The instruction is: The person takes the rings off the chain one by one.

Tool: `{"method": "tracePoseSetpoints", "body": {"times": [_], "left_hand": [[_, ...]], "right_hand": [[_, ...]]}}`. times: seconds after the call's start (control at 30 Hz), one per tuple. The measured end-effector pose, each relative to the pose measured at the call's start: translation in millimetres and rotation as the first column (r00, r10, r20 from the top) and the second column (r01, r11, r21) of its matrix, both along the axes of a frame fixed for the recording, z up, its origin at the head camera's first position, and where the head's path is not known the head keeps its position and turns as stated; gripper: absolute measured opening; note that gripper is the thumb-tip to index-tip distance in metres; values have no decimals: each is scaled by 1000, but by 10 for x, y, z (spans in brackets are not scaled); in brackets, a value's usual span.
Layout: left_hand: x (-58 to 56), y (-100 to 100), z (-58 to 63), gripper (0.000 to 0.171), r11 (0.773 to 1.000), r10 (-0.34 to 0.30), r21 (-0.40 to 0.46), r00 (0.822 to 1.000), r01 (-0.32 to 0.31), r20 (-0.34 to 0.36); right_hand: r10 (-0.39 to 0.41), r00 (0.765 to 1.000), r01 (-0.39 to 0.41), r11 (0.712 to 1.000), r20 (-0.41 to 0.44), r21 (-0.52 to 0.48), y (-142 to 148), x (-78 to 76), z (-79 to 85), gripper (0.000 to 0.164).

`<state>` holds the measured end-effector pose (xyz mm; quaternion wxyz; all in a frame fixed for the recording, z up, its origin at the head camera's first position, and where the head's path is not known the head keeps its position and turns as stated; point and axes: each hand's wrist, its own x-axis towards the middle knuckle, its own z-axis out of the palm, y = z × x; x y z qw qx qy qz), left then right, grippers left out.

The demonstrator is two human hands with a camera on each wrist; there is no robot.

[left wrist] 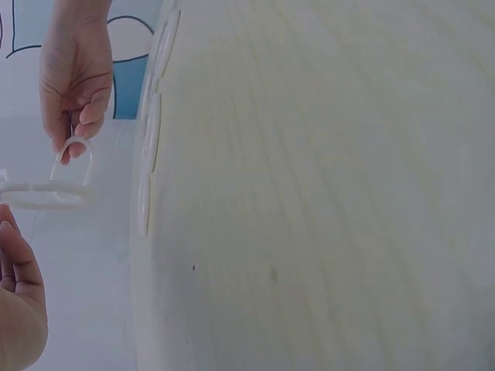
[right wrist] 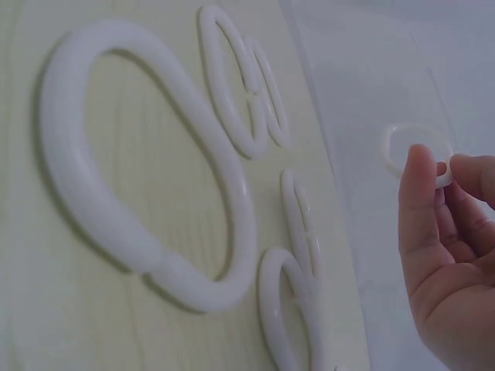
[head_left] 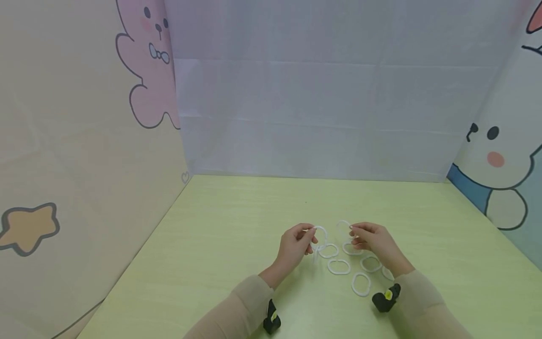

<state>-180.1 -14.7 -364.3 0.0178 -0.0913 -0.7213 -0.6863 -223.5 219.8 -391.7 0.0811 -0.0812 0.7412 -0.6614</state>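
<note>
White oval rings, each split by a small gap, are in both hands and on the table. My left hand (head_left: 296, 242) pinches one ring (head_left: 326, 234) between thumb and fingertips, and another white link (head_left: 315, 256) hangs below it. Across from it, my right hand (head_left: 374, 240) pinches a single ring (head_left: 344, 221) at its edge, raised above the table. In the left wrist view the right hand's ring (left wrist: 90, 166) overlaps the left hand's ring (left wrist: 46, 205). The right wrist view shows the thumb and fingers gripping the ring (right wrist: 387, 147).
Several more rings lie loose on the pale yellow-green table (head_left: 211, 263) below and between the hands, including one ring (head_left: 339, 274) in the middle and one close to the right wrist camera (right wrist: 62, 131). A pale curtain (head_left: 313, 117) stands behind; printed cloth walls flank the table.
</note>
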Motion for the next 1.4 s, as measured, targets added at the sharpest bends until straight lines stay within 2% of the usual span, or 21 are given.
{"method": "tracePoseSetpoints", "body": {"times": [0.13,0.53,1.07,1.4], "left_hand": [[4,-3,7,16,1000,-1,-3,1000,1,-1],[5,-8,13,16,1000,-9,-3,1000,9,-8],[-18,-15,-6,17,1000,-7,4,1000,7,-8],[-27,-23,-29,17,1000,-13,6,1000,13,-18]], "right_hand": [[-29,999,29,1000,33,-3,18,-20,6,46],[-44,996,44,999,80,5,84,-76,-48,47],[-42,988,52,997,147,-60,109,-139,-76,50],[-38,982,55,994,184,-90,130,-215,-129,45]]}}
